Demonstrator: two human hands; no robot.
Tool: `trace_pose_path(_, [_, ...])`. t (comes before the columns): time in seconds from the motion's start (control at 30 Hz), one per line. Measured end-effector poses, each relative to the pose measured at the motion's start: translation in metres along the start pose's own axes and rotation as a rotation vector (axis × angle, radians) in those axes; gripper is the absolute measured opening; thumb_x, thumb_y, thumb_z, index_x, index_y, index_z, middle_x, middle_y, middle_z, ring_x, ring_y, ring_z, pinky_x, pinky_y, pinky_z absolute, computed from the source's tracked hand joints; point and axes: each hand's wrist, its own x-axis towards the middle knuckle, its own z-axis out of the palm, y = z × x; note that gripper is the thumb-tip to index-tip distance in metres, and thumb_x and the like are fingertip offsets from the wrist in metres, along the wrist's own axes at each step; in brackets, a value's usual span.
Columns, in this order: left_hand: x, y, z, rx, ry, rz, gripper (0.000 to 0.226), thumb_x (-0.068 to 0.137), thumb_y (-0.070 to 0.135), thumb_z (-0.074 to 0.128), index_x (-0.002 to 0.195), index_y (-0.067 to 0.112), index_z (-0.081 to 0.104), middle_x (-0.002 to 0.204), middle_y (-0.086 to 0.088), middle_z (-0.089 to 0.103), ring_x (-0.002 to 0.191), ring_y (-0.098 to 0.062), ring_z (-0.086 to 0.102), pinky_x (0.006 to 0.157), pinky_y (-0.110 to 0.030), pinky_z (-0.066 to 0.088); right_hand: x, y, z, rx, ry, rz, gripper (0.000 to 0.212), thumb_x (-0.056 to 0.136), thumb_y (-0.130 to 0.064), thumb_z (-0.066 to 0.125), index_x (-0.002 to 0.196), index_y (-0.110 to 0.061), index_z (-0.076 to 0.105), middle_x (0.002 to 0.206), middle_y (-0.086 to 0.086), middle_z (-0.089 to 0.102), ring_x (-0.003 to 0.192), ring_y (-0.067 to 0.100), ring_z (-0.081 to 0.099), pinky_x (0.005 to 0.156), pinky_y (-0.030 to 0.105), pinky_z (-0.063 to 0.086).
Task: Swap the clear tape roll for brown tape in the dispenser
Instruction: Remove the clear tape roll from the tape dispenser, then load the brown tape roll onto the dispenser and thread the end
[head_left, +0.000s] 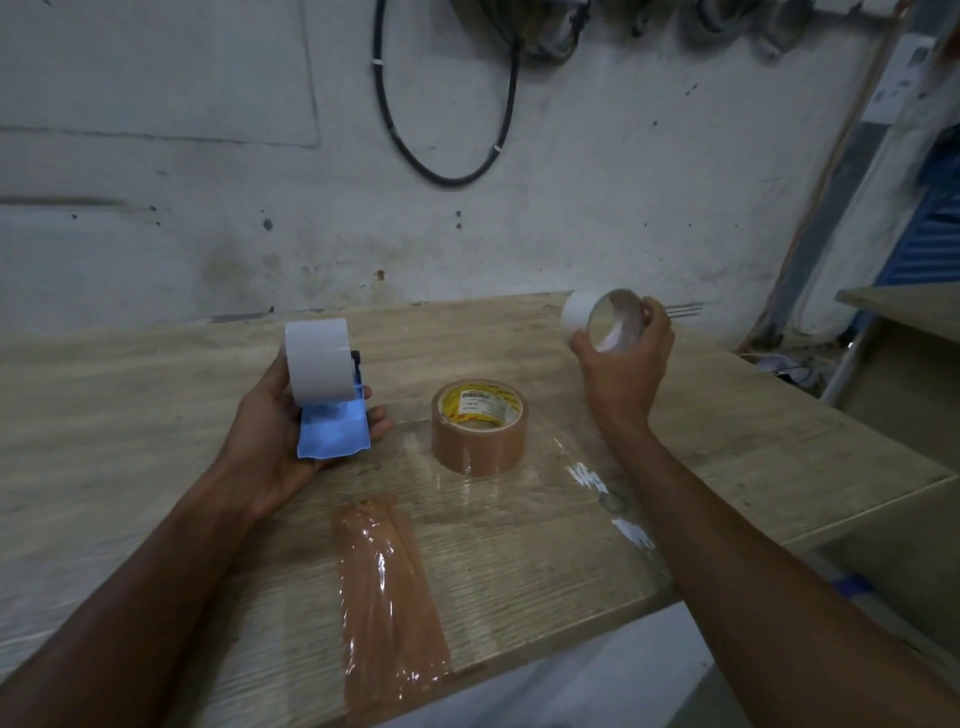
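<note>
My left hand (267, 434) lies palm up over the wooden table (130, 405), with its fingers curled round the tape dispenser (332, 434). The dispenser has a blue see-through flap and a white round drum (318, 364) on top. My right hand (626, 376) holds the clear tape roll (605, 317) in the air above the table's far right part, fingers wrapped round its rim. Between my hands the brown tape roll (478, 428) lies flat on the table, a yellow label inside its core, and neither hand touches it.
Crumpled brown tape strips (389, 587) are stuck to the table near its front edge. A shiny clear tape strip (608, 499) runs under my right forearm. A black cable (447, 130) hangs on the wall behind. Another wooden surface (904, 312) stands at the right.
</note>
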Motion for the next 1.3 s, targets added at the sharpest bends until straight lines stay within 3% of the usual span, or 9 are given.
trace_pose_path(0.17, [0.000,0.001,-0.001,0.026,0.038,-0.014,0.068,0.102,0.051,0.035,0.078,0.011,0.084,0.102,-0.017,0.074,0.081,-0.030,0.077,0.062,-0.048,0.063,0.002,0.006,0.001,-0.189,-0.054,0.049,0.089,0.064,-0.032,0.082,0.142,-0.011,0.044,0.140,0.011,0.049,0.126,0.032,0.042,0.100,0.029,0.034])
trace_pose_path(0.47, [-0.003,0.001,0.003,0.033,0.029,0.003,0.054,0.084,0.050,0.047,0.071,0.012,0.083,0.087,-0.014,0.077,0.075,-0.027,0.077,0.056,-0.044,0.062,0.001,0.013,0.003,-0.391,-0.143,0.101,0.088,0.061,-0.040,0.077,0.136,-0.004,0.049,0.131,0.017,0.058,0.122,0.037,0.045,0.101,0.039,0.041])
trace_pose_path(0.6, [-0.003,0.000,0.003,-0.008,0.041,0.002,0.063,0.096,0.050,0.040,0.073,0.010,0.083,0.088,-0.014,0.077,0.074,-0.026,0.077,0.055,-0.045,0.061,0.000,0.013,0.001,-0.488,-0.190,0.155,0.088,0.065,-0.051,0.075,0.136,-0.006,0.049,0.137,0.015,0.054,0.126,0.036,0.043,0.100,0.041,0.041])
trace_pose_path(0.7, [-0.005,0.002,0.006,0.012,0.044,0.005,0.053,0.093,0.048,0.041,0.096,0.007,0.074,0.083,-0.014,0.077,0.071,-0.026,0.077,0.052,-0.043,0.061,0.000,0.012,0.001,-0.536,-0.210,0.157,0.090,0.067,-0.053,0.074,0.139,-0.007,0.046,0.141,0.014,0.050,0.129,0.036,0.040,0.102,0.042,0.039])
trace_pose_path(0.77, [-0.005,0.002,0.005,0.015,0.044,0.007,0.050,0.098,0.048,0.039,0.104,0.008,0.068,0.087,-0.015,0.077,0.073,-0.026,0.077,0.053,-0.043,0.061,0.000,0.013,0.001,-0.555,-0.220,0.154,0.091,0.067,-0.055,0.073,0.140,-0.008,0.044,0.143,0.014,0.048,0.129,0.036,0.040,0.102,0.043,0.039])
trace_pose_path(0.87, [-0.004,0.001,0.003,0.011,0.054,-0.008,0.064,0.102,0.051,0.035,0.089,0.009,0.082,0.097,-0.015,0.075,0.077,-0.028,0.077,0.057,-0.045,0.062,-0.001,0.013,0.001,-0.595,-0.234,0.162,0.094,0.067,-0.056,0.071,0.142,-0.009,0.041,0.145,0.013,0.045,0.130,0.036,0.037,0.103,0.046,0.037])
trace_pose_path(1.0, [-0.004,0.003,0.002,0.009,0.079,-0.025,0.057,0.101,0.051,0.036,0.104,0.008,0.074,0.114,-0.017,0.067,0.081,-0.029,0.077,0.060,-0.048,0.062,-0.003,0.008,0.001,-0.617,-0.199,0.086,0.094,0.070,-0.057,0.067,0.146,-0.011,0.036,0.148,0.012,0.036,0.132,0.035,0.034,0.106,0.048,0.033])
trace_pose_path(1.17, [-0.009,0.003,0.006,-0.003,-0.037,-0.013,0.041,0.056,0.045,0.072,0.072,0.009,0.083,0.093,-0.016,0.075,0.074,-0.027,0.077,0.053,-0.043,0.061,-0.007,-0.008,0.000,-0.375,-0.200,-0.166,0.062,0.083,-0.046,0.064,0.138,-0.021,0.050,0.139,0.004,0.049,0.125,0.025,0.043,0.103,0.041,0.036])
trace_pose_path(1.3, [-0.011,0.004,0.006,0.011,-0.093,-0.021,0.057,0.028,0.042,0.097,0.072,0.009,0.083,0.087,-0.017,0.076,0.071,-0.028,0.077,0.053,-0.042,0.061,-0.019,-0.027,-0.005,0.034,-0.606,-0.168,0.059,0.081,-0.058,0.061,0.130,-0.026,0.059,0.125,-0.008,0.063,0.106,0.012,0.058,0.081,0.026,0.045])
